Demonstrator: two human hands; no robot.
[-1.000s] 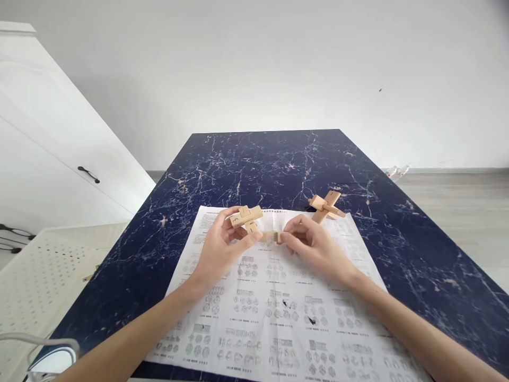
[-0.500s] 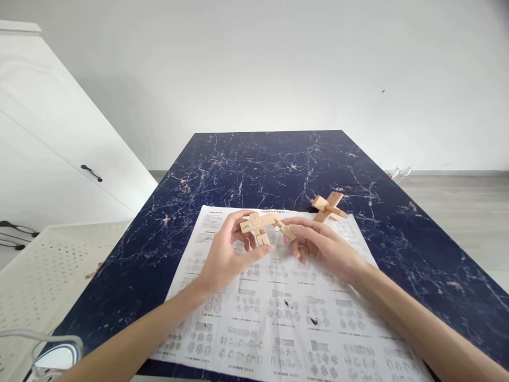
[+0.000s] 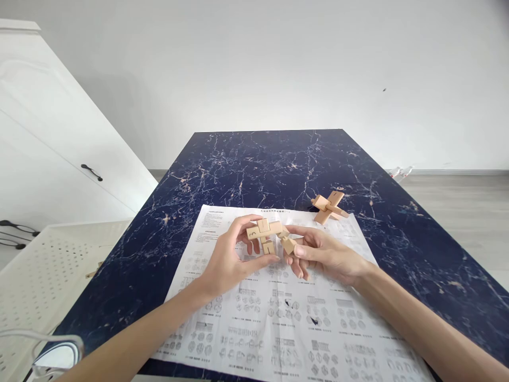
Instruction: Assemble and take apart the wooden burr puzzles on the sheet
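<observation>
Head view, left hand [image 3: 228, 260] clamped on wooden cross pieces [image 3: 264, 233], right hand [image 3: 324, 253] pinching wooden block [image 3: 288, 244]

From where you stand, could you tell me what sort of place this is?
Probably a room at home: a marble-look table by a plain wall, a white cabinet, and a diagram sheet with wooden puzzles on it.

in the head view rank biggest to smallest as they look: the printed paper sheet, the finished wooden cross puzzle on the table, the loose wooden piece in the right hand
1. printed paper sheet, by far the largest.
2. wooden cross puzzle, lying at the sheet's far right corner.
3. loose wooden piece, pinched in the right hand.
The cross lies farther from the camera, so its true margin over the piece is likely bigger than it looks.
</observation>
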